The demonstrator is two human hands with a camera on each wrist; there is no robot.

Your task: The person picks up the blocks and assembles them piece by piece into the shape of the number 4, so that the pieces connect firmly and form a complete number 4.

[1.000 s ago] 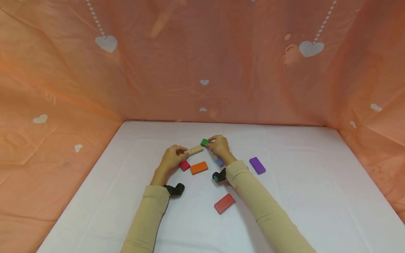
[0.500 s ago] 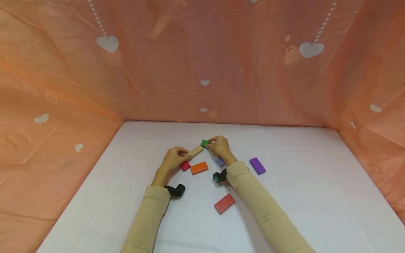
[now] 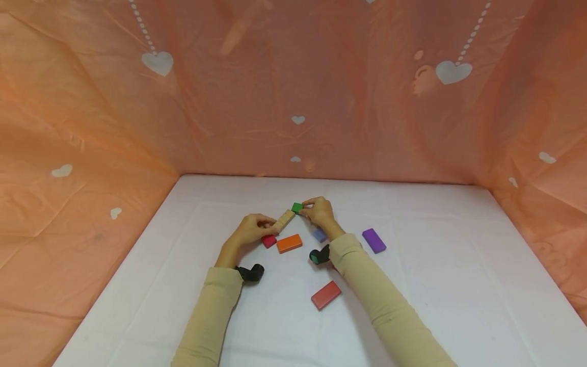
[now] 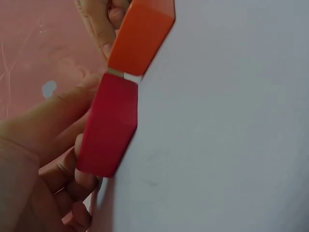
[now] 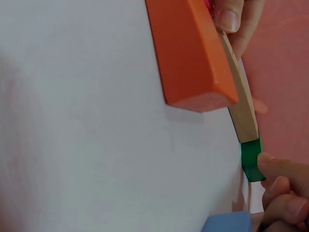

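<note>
At its near-left end, a long plain wooden block (image 3: 285, 219) is held by the fingers of my left hand (image 3: 254, 228). Its far end meets a small green block (image 3: 297, 208), which the thumb and a finger of my right hand (image 3: 319, 211) pinch. In the right wrist view, the wooden block (image 5: 244, 108) and the green block (image 5: 251, 157) stand end to end. A crimson block (image 3: 269, 241) lies just below the left fingers, with an orange block (image 3: 289, 243) to its right. Under the right wrist, a blue block (image 3: 320, 234) is partly covered.
A purple block (image 3: 374, 240) lies right of the right forearm. Closer to me, between the arms, is a red block (image 3: 326, 295). The white-covered table (image 3: 458, 285) is walled by an orange curtain (image 3: 293, 92) with hearts. Each wrist carries a black camera (image 3: 251, 273).
The wooden block has turned, its near end swinging right and toward me with my left hand, so it slopes more steeply. My right hand and the green block have barely moved.
</note>
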